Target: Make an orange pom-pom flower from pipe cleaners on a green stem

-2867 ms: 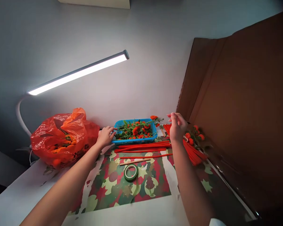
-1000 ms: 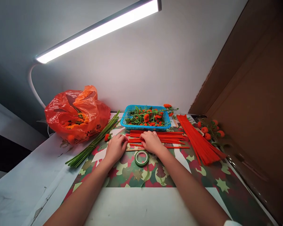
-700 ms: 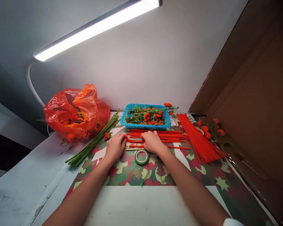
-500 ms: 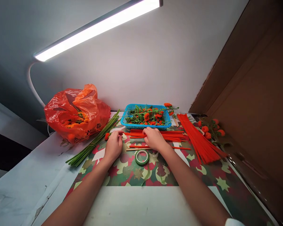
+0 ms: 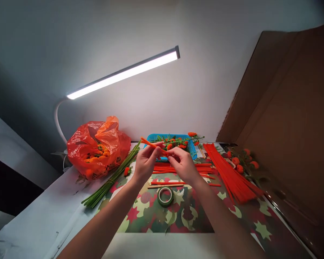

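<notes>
In front of the blue basket, I hold a few orange-red pipe cleaners up off the table. My left hand pinches them, and their ends stick out beyond it to the upper left. The fingers of my right hand close on the other end. Beneath lie more loose red pipe cleaners in a row. Nearer to me are a thin wooden stick and a roll of green tape. One small orange-red flower lies left of my left hand.
Flowers and green leaves fill the basket. A red plastic bag with orange flowers stands at left, beside a bundle of green stems. To the right lie a large red pipe-cleaner bundle and more flowers. A lit lamp hangs above.
Both hands have risen from the table and come together, lifting a few pipe cleaners from the row. The view has tilted up, so the lamp and table things sit lower.
</notes>
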Demonstrator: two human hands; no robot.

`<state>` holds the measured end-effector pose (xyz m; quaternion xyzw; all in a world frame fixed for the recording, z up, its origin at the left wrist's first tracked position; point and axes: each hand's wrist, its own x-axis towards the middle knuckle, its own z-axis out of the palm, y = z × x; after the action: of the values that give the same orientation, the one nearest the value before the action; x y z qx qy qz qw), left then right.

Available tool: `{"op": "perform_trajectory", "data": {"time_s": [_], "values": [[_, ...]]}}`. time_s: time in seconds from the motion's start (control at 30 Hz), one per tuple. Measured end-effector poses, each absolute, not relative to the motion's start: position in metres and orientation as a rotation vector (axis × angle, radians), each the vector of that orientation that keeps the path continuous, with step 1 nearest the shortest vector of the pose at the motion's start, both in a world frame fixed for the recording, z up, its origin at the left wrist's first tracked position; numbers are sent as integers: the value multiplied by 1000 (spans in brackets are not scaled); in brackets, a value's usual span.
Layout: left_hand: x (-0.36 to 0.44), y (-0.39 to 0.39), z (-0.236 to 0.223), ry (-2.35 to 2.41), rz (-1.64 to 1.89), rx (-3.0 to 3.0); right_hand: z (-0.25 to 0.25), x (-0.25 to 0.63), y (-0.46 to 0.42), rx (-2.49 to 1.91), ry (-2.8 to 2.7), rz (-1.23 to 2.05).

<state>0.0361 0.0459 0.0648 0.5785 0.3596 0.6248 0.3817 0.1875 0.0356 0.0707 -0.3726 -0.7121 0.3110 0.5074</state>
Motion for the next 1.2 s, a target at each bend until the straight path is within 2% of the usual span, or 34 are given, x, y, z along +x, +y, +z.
{"op": "perform_trajectory", "data": {"time_s": [0.13, 0.33, 0.53, 0.7, 0.83, 0.97, 1.07, 1.13, 1.2], "values": [[51, 51, 92, 855, 1600, 1419, 78, 187, 29, -874, -1435, 1218], [47, 39, 100, 850, 1336, 1436, 94, 196, 26, -905, -1350, 1113], [42, 31, 101, 837, 982, 1555, 95, 190, 26, -835, -1115, 1306], [42, 30, 101, 845, 973, 1624, 93, 186, 23, -846, -972, 1370], [37, 27, 107, 892, 1177, 1646, 103, 195, 21, -777, -921, 1350], [16, 21, 120, 1061, 1446, 1639, 122, 226, 16, -657, -945, 1176], [1, 12, 130, 1378, 1569, 1892, 132, 246, 6, -701, -1114, 750], [0, 6, 132, 1480, 1541, 2057, 133, 246, 0, -848, -1224, 476], [6, 4, 129, 1430, 1462, 2168, 128, 233, -3, -901, -1386, 451]]}}
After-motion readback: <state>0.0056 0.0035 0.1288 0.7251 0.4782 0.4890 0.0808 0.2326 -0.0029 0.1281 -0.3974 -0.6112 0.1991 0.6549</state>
